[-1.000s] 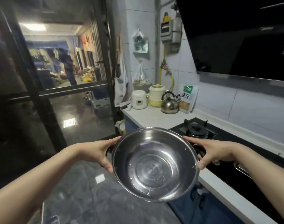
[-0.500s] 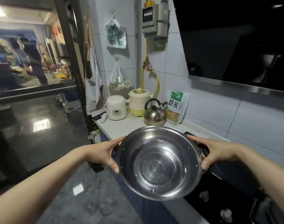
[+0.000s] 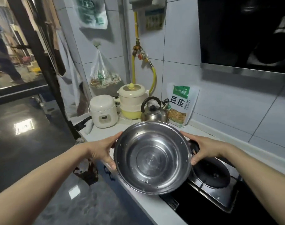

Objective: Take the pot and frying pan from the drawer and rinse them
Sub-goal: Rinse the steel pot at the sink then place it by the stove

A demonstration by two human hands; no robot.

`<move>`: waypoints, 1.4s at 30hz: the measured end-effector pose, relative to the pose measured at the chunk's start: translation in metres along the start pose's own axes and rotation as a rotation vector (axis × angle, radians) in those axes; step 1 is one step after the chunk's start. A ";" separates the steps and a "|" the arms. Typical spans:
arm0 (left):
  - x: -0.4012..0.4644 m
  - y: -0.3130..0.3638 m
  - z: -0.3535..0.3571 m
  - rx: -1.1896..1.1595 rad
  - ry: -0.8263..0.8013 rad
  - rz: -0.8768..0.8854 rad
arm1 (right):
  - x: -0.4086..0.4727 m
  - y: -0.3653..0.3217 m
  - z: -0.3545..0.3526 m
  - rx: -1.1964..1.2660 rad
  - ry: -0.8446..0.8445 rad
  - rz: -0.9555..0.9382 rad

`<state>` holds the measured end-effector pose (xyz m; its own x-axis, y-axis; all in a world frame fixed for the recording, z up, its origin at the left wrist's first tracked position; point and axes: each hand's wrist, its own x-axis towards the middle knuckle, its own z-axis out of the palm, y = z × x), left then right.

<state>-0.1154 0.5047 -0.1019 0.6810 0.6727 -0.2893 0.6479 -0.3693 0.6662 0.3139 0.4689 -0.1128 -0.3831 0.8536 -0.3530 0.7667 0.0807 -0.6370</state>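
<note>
Both arms reach forward; left hand (image 3: pixel 101 150) and right hand (image 3: pixel 206 149) grip the pot (image 3: pixel 152 157), fingers curled round its side handles.

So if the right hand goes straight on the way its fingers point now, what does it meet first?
The right hand grips one side of the pot, and its fingers point across toward the left hand. The pot itself is first in that line; the hand already touches it.

A white surface (image 3: pixel 106 135) is running along the tiled wall, carrying a white rice cooker (image 3: pixel 103 111), a cream and yellow steamer (image 3: pixel 132 101), a steel kettle (image 3: pixel 154 112), a food packet (image 3: pixel 181 105) and a black gas hob (image 3: pixel 210 187).
</note>
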 end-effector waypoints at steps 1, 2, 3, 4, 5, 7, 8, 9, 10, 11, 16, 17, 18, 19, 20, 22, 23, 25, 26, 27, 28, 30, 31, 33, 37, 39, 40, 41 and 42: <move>0.011 -0.009 -0.006 0.010 -0.018 0.006 | 0.009 0.004 0.001 0.022 -0.001 0.012; 0.022 -0.017 -0.011 0.019 -0.035 0.019 | 0.017 0.006 0.003 0.049 0.001 0.025; 0.033 -0.023 -0.016 0.022 -0.053 0.026 | 0.025 0.010 0.006 0.083 0.008 0.051; 0.044 -0.032 -0.020 0.027 -0.073 0.030 | 0.032 0.014 0.008 0.112 0.019 0.074; 0.054 -0.040 -0.023 0.036 -0.092 0.029 | 0.041 0.017 0.012 0.131 0.028 0.093; 0.072 -0.059 -0.027 0.065 -0.115 0.036 | 0.055 0.024 0.022 0.136 0.031 0.104; 0.080 -0.071 -0.028 0.078 -0.119 0.032 | 0.062 0.026 0.027 0.135 0.026 0.108; 0.087 -0.079 -0.028 0.087 -0.126 0.023 | 0.069 0.028 0.032 0.140 0.027 0.108; 0.093 -0.088 -0.029 0.094 -0.134 0.023 | 0.075 0.029 0.036 0.149 0.032 0.097; 0.099 -0.095 -0.029 0.095 -0.142 0.027 | 0.081 0.031 0.040 0.158 0.038 0.083; 0.123 -0.117 -0.031 0.102 -0.170 -0.001 | 0.100 0.037 0.045 0.134 0.054 0.152; 0.127 -0.120 -0.032 0.099 -0.179 -0.007 | 0.102 0.039 0.045 0.137 0.060 0.162; 0.131 -0.124 -0.033 0.100 -0.186 -0.019 | 0.103 0.042 0.045 0.145 0.066 0.167; 0.136 -0.125 -0.033 0.107 -0.190 -0.028 | 0.104 0.043 0.045 0.157 0.068 0.177; 0.141 -0.128 -0.033 0.113 -0.195 -0.039 | 0.105 0.044 0.046 0.158 0.070 0.192; 0.148 -0.130 -0.033 0.122 -0.208 -0.058 | 0.107 0.048 0.047 0.161 0.067 0.222; 0.152 -0.130 -0.033 0.135 -0.216 -0.066 | 0.108 0.051 0.047 0.159 0.062 0.231; 0.158 -0.130 -0.033 0.154 -0.230 -0.090 | 0.111 0.054 0.048 0.139 0.061 0.244; 0.160 -0.130 -0.033 0.154 -0.237 -0.100 | 0.112 0.055 0.049 0.134 0.065 0.248; 0.163 -0.131 -0.033 0.153 -0.242 -0.101 | 0.113 0.057 0.049 0.129 0.065 0.257; 0.165 -0.132 -0.032 0.153 -0.251 -0.113 | 0.114 0.058 0.049 0.129 0.064 0.264; 0.169 -0.135 -0.031 0.144 -0.260 -0.134 | 0.116 0.063 0.051 0.129 0.073 0.275; 0.171 -0.136 -0.031 0.139 -0.261 -0.127 | 0.117 0.065 0.051 0.129 0.077 0.276; 0.174 -0.138 -0.029 0.133 -0.275 -0.098 | 0.119 0.068 0.052 0.119 0.083 0.285; 0.180 -0.136 -0.030 0.148 -0.300 -0.085 | 0.121 0.072 0.051 0.089 0.072 0.283; 0.183 -0.137 -0.031 0.140 -0.311 -0.100 | 0.122 0.074 0.050 0.083 0.070 0.289; 0.184 -0.137 -0.031 0.140 -0.320 -0.123 | 0.122 0.072 0.049 0.080 0.062 0.293; 0.185 -0.139 -0.031 0.143 -0.327 -0.140 | 0.122 0.073 0.049 0.082 0.058 0.289; 0.186 -0.139 -0.032 0.144 -0.329 -0.151 | 0.123 0.072 0.048 0.086 0.055 0.286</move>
<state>-0.0902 0.7014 -0.2266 0.6324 0.4933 -0.5973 0.7744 -0.3839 0.5029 0.2972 0.5547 -0.2348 -0.1278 0.8620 -0.4906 0.7921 -0.2089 -0.5735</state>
